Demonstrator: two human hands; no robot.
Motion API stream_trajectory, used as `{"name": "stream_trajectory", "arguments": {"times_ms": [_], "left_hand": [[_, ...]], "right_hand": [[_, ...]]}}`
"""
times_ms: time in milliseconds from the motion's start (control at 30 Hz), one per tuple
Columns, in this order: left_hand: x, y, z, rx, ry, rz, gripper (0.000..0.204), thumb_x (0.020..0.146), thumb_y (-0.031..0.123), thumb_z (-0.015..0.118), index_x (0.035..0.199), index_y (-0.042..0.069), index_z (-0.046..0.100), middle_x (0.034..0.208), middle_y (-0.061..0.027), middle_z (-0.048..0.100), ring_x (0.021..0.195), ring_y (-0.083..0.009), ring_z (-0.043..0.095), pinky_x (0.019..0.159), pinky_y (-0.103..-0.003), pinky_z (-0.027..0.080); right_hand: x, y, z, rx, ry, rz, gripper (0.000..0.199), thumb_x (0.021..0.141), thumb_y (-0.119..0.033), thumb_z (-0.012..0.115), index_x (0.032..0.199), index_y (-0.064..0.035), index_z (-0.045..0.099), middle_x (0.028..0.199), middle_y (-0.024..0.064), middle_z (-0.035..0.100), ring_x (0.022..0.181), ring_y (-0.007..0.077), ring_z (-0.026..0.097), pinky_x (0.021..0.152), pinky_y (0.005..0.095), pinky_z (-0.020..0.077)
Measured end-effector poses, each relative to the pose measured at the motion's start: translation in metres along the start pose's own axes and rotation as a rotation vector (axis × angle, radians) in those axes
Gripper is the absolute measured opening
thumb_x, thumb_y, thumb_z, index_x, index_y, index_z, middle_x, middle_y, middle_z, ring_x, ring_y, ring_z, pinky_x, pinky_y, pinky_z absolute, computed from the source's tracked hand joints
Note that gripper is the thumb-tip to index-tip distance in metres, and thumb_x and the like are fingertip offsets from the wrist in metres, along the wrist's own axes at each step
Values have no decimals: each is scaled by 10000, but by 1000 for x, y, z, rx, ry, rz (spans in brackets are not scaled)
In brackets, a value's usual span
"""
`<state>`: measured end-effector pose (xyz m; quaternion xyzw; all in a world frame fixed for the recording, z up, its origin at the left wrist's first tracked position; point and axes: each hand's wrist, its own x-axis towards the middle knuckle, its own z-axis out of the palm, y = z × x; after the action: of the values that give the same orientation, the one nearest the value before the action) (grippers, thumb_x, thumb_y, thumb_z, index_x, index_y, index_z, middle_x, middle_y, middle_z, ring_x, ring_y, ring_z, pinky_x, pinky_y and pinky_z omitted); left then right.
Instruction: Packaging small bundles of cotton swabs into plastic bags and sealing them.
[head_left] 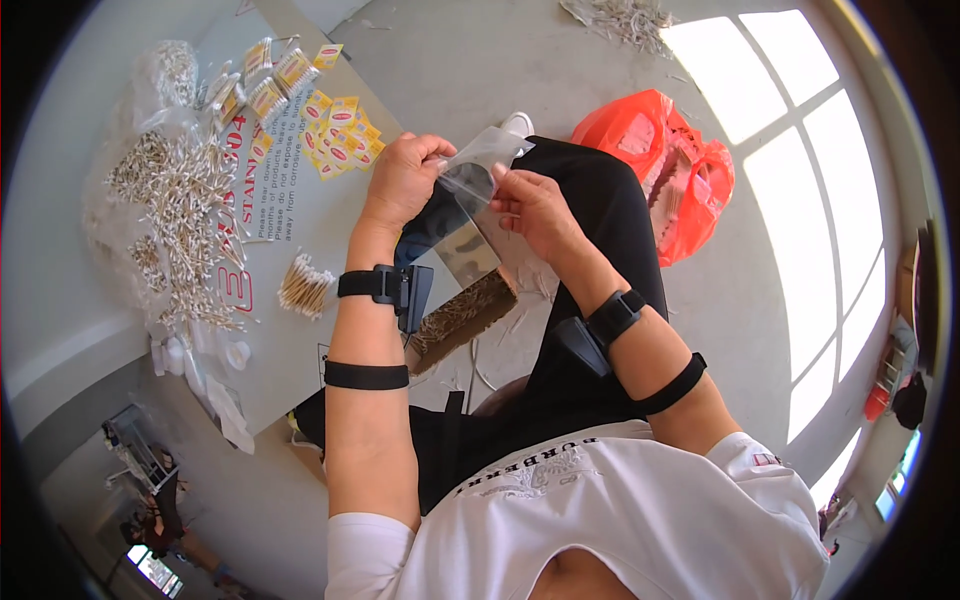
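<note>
Between my two hands, above my lap, is a small clear plastic bag (478, 168). My left hand (403, 180) pinches its left edge between thumb and fingers. On its right side, the fingertips of my right hand (543, 212) grip the bag near its edge. No contents can be made out inside it. To the left, on the table, a loose bundle of cotton swabs (306, 287) lies near my left wrist. Several small yellow printed cards (342, 138) are spread just beyond my left hand.
A large heap of cotton swabs (180, 200) on plastic covers the table's left side, with filled swab packs (268, 98) behind it. An open cardboard box (462, 325) holding swabs stands below my hands. A red plastic bag (622, 118) with pink packs sits beyond my right knee.
</note>
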<state>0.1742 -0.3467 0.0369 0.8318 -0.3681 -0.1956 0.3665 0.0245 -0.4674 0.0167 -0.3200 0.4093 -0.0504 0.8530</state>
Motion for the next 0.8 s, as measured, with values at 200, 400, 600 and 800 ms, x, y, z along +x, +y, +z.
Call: {"name": "stream_trajectory", "arguments": {"times_ms": [200,400,600,800], "left_hand": [[-2,0,1,-42,5,16,172,770,31,664,935,64,698,800,-117,621,753,-249,634,712,-347,515],[-11,-8,-9,-96,-46,-56,165,763,39,681,929,43,684,781,-106,619,727,-225,620,698,-339,514],[-21,-8,-9,-91,6,-66,144,775,29,666,918,45,675,814,-110,614,761,-249,629,714,-346,511],[-35,-13,-14,28,65,-21,114,771,21,649,869,77,668,800,-121,585,814,-306,610,742,-388,509]], "right_hand": [[-12,17,4,-247,-103,-164,171,859,-151,721,735,-46,671,665,-3,630,542,38,488,469,191,360],[-24,24,20,-540,41,-187,181,866,-135,698,739,-9,671,616,28,621,440,55,462,410,219,349],[-35,34,36,-394,100,-49,165,879,-105,661,746,-9,646,626,64,643,430,80,511,396,231,369],[-33,54,56,-448,148,-62,142,883,-91,642,774,0,631,638,95,654,418,117,559,352,233,346]]}}
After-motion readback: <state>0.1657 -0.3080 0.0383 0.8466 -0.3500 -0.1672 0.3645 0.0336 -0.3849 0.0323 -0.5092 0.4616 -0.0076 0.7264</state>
